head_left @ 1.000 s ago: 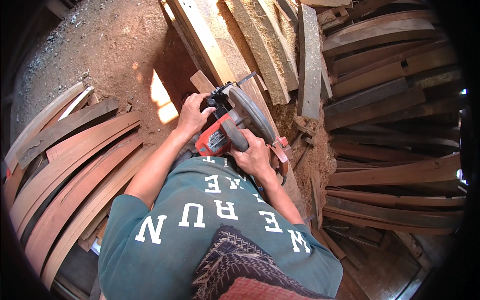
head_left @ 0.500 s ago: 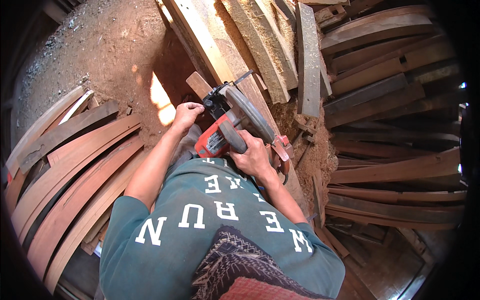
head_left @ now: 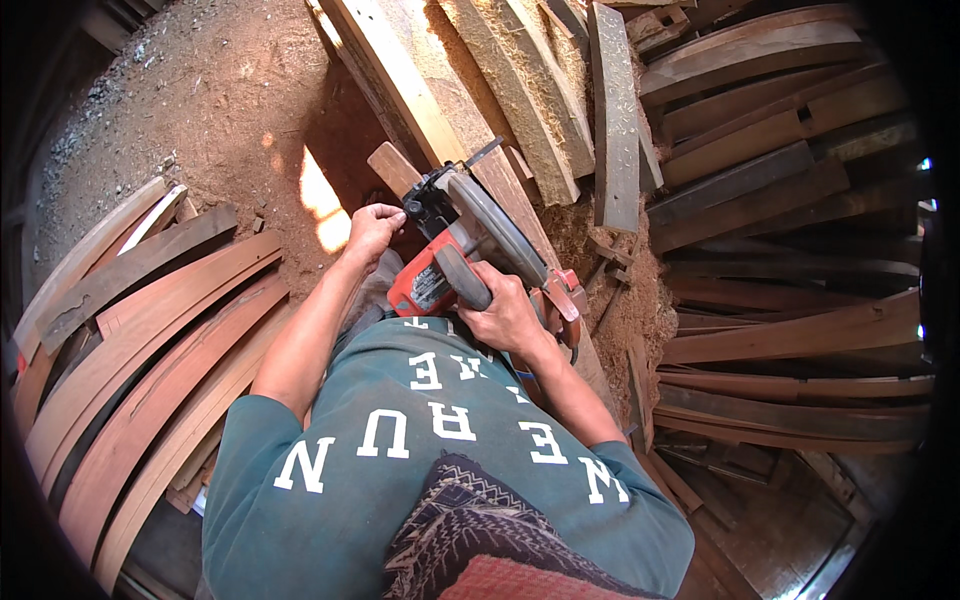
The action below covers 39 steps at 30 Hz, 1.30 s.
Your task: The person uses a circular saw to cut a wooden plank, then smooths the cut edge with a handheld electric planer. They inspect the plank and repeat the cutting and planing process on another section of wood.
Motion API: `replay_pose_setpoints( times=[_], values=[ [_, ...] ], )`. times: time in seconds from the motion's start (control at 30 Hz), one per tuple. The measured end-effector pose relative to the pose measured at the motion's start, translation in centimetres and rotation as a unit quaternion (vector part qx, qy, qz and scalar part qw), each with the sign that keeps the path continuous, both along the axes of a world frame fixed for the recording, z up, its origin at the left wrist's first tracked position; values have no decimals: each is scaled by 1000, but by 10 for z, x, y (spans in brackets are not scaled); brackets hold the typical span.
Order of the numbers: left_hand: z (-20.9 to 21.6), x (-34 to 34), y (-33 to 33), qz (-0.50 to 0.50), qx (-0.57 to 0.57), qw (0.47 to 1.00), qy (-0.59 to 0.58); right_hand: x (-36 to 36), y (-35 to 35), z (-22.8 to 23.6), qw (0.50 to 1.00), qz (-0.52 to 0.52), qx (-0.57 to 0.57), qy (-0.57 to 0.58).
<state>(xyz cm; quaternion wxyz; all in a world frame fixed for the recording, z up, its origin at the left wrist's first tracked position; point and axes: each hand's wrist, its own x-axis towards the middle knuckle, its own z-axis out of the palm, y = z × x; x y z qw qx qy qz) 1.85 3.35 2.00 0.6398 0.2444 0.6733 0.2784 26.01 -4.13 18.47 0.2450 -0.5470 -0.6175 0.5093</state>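
A red circular saw [head_left: 425,278] with a grey blade guard [head_left: 497,225] sits tilted on a long board [head_left: 470,115] in front of my body. My right hand [head_left: 500,312] is wrapped round its black rear handle. At the saw's left front, my left hand [head_left: 372,232] has thumb and fingers pinched together against a black fitting [head_left: 428,205]. What the fingertips hold there is too small to make out. Just beyond them, a short wooden piece [head_left: 393,168] sticks out beside the saw.
Curved reddish planks [head_left: 165,345] lie stacked at my left. Several dusty timbers [head_left: 520,100] stretch away at the top, next to a grey board [head_left: 614,130]. More curved planks [head_left: 790,335] are piled at the right. Sawdust [head_left: 640,310] covers the ground beside the saw.
Almost nothing differs. The view has shifted slightly; both hands keep their places on the saw.
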Motion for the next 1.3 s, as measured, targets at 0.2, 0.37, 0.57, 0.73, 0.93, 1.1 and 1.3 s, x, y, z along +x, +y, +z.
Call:
replay_pose_setpoints(
  times=[0.2, 0.37, 0.57, 0.73, 0.93, 1.1, 1.3],
  values=[
    [-7, -2, -1, 17, 4, 1000, -15, 0, 2, 4, 999, 15, -35, 16],
    [-12, -6, -1, -5, 10, 1000, -21, 2, 2, 3, 999, 23, -31, 25],
    [-5, -9, -2, -13, 8, 1000, -17, 2, 2, 0, 999, 27, -27, 21],
    [14, -3, 1, -134, 141, 969, 151, 1, -2, -3, 1000, 11, -14, -2],
    [73, 29, 27, -231, 69, 926, 291, 2, -6, -8, 1000, -13, -4, -8],
    [53, 30, 27, -244, 80, 907, 335, 1, -5, -7, 999, -18, 29, -8],
    [47, 30, 24, -269, 138, 891, 338, 0, -6, -6, 999, -34, 24, -8]
  ],
)
